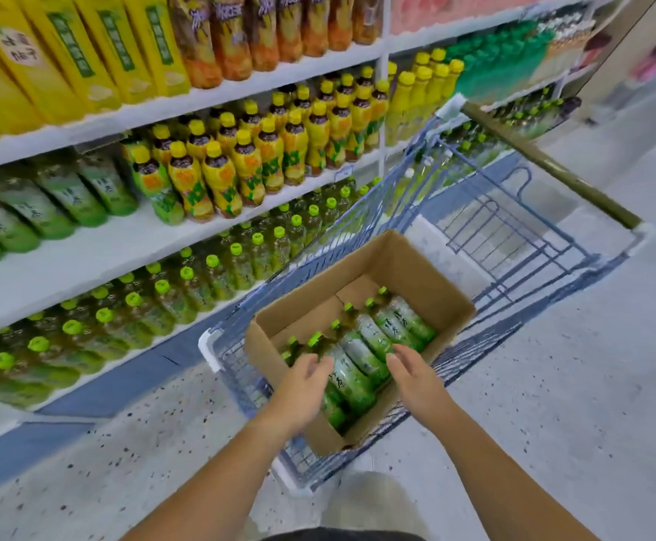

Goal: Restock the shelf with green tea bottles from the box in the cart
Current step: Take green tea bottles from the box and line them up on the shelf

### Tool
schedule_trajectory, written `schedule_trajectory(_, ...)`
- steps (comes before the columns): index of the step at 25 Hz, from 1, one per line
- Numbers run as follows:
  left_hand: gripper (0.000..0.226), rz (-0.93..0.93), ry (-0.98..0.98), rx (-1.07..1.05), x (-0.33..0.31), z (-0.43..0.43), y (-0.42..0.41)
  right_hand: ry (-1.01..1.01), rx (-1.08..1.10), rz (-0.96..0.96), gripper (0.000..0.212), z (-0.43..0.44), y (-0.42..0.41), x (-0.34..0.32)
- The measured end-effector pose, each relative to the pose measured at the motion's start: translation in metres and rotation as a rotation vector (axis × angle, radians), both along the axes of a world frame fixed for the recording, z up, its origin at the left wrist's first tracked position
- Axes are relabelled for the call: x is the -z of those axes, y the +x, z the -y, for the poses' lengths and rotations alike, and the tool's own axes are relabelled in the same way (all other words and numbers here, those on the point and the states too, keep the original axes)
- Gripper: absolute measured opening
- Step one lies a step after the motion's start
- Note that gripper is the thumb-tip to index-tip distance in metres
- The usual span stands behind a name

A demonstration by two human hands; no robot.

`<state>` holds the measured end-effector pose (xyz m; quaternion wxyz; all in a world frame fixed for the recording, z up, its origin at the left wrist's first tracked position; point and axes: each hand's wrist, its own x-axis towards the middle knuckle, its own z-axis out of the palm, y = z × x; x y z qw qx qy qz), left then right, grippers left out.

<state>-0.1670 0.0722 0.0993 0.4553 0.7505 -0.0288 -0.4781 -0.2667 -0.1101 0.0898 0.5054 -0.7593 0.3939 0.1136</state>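
Your green-capped tea bottles (357, 369) lie side by side in the open cardboard box (416, 267) in the blue cart (389, 205).

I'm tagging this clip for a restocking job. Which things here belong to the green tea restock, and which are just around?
Part of the job: green tea bottles, box, cart, shelf, left hand and right hand, both reaching into the box.
Just around: yellow-capped bottles, yellow cartons, orange bottles.
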Motion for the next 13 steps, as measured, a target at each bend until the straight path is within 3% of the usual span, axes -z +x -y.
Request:
schedule_trajectory(6, 0.058, -0.064, 0.142, -0.19, 0.046, 0.069, 0.01, 0.055, -0.218, -0.155, 0.06, 0.066, 0.037, 0.054)
schedule_trajectory(13, 0.063, -0.171, 0.453, -0.161, 0.158, 0.108, 0.035, 0.023, -0.337, -0.278, 0.057, 0.1, 0.063, 0.143)
